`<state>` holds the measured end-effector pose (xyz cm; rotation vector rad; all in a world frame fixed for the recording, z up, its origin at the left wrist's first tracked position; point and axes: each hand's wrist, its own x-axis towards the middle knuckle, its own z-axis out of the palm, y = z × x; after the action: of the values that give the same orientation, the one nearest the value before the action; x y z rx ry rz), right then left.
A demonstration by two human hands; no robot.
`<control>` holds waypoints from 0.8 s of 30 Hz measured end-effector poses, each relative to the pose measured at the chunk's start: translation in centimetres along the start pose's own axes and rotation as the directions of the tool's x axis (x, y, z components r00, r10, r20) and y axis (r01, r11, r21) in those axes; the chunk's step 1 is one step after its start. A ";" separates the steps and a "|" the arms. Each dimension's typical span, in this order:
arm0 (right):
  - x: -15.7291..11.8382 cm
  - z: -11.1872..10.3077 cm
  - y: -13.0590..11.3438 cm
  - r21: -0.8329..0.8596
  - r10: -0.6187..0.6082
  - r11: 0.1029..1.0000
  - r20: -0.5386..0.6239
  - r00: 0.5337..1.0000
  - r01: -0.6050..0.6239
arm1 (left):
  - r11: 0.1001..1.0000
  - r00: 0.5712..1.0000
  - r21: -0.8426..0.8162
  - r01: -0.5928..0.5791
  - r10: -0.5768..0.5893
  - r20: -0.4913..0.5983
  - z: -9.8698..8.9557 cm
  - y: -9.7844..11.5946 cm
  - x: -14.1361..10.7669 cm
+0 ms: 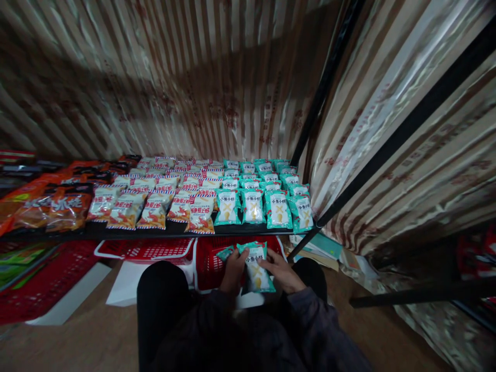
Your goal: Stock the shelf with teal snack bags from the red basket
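A teal and white snack bag (256,269) is held upright between my two hands, above a red basket. My left hand (233,271) grips its left edge, and my right hand (283,269) pinches its right side. Another teal packet (225,252) shows just beside my left hand; whether that hand also holds it I cannot tell. In front, on a black shelf (155,234), stand rows of matching teal bags (279,209) at the right end. White and red bags (157,208) fill the middle, with orange bags (68,205) to the left.
Red baskets (205,263) sit under the shelf, one at the left (73,281) with green packets. Black metal posts (387,137) rise at the right before striped sheeting (217,77). Flattened cartons (320,244) lie by the shelf's right end. My knees flank the hands.
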<state>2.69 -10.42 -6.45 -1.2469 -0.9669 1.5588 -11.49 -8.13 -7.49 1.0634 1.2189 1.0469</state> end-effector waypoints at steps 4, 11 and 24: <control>0.0 0.9 -2.5 0.043 -0.091 0.995 0.004 0.996 0.091 | 0.961 0.998 -0.272 0.056 -0.062 -0.013 0.2 2.7 0.3; 1.4 1.0 -4.2 0.130 -0.125 0.980 -0.183 0.975 0.150 | 0.941 0.999 -0.338 0.026 -0.017 0.029 0.0 4.6 0.2; 2.7 1.8 -5.7 0.306 -0.105 0.918 -0.424 0.900 0.252 | 0.950 0.994 -0.312 -0.007 0.040 0.100 -0.3 6.7 -0.1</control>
<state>1.59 -6.22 -1.54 -1.1195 -0.4916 1.1984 -12.04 -6.95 -0.88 0.8762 0.9215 1.1437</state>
